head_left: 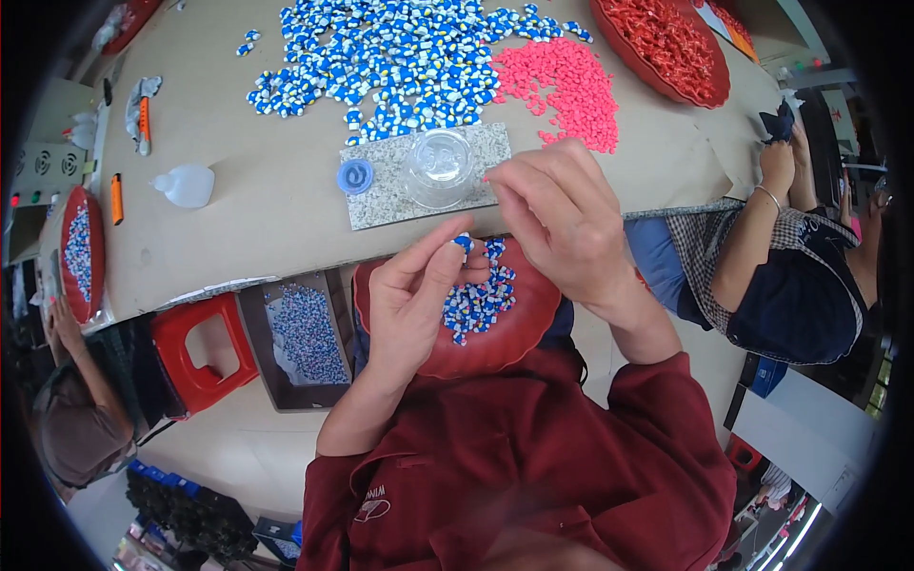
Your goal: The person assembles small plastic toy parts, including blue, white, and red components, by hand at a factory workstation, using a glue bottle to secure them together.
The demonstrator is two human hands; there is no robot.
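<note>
Between the thumb and fingers of my left hand (407,309) is a small blue-and-white plastic piece (463,242). My right hand (576,224), raised to its right, pinches a tiny pink piece (486,178) at the fingertips. Below both hands, a scalloped red plate (514,350) on my lap carries many blue-and-white pieces (476,306) with pink bits. Ahead, a speckled stone slab (381,209) bears a clear round cup (440,169) and a small blue-topped dish (356,176). Farther back lie a large heap of blue-and-white pieces (400,71) and a pink heap (571,90).
A red plate of red parts (666,52) stands at the far right. On the left are a white squeeze bottle (185,186), an orange marker-like tool (117,200) and an orange cutter (144,124). A grey bin (252,324) adjoins a red stool (205,357). Co-workers sit on both sides.
</note>
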